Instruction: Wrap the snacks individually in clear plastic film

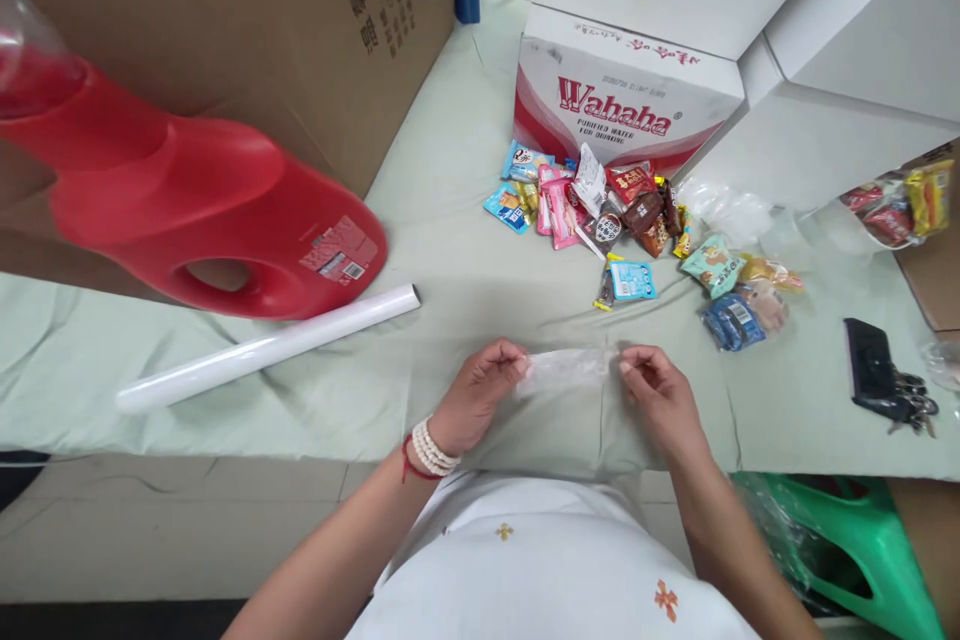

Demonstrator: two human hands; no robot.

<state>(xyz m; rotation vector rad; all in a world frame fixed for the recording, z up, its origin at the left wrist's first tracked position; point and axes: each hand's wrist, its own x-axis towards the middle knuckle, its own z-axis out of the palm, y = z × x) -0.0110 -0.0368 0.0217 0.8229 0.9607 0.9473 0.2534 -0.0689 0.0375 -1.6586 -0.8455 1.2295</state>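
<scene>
A small clear plastic bag [568, 372] is stretched level between my two hands, above the cloth-covered table. My left hand [484, 390], with a white beaded bracelet and red cord on its wrist, pinches the bag's left end. At the right end, the thumb and fingers of my right hand [660, 395] are closed on the bag's corner. Beyond the hands lies a pile of wrapped snacks [592, 200], with a blue snack packet [631, 280] nearest to me. More packets, among them a green one [712, 265] and a dark blue one [733, 322], lie to the right.
A large red bottle [225, 210] and a white roll [270, 348] lie at the left by a brown carton [225, 40]. Behind the snacks stands a Wahaha water box [622, 105]. A tipped cup of snacks [862, 220], a black key case [870, 370] and a green stool [847, 540] are on the right.
</scene>
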